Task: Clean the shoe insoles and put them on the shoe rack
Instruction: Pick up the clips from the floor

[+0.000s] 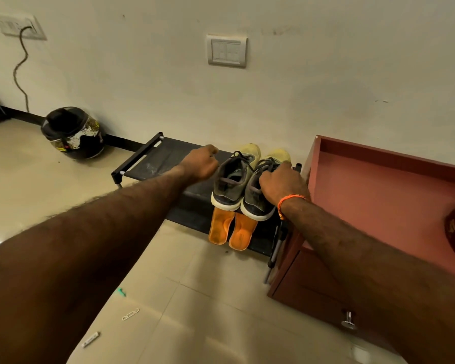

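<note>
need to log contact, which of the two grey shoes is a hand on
The right-hand grey shoe, nearest the red cabinet: the right hand grips it. The left grey shoe is untouched.

A black helmet [72, 132] sits on the tiled floor [208, 298] at far left, against the wall. A switch plate [226, 50] hangs above; a reddish cabinet [378, 206] stands right.

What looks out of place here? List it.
Small litter lies on the floor tiles: a white wrapper-like strip, a white chain-like piece and a green scrap. A helmet sits on the floor by the wall. The orange insoles overhang the front edge of the shoe rack.
</note>
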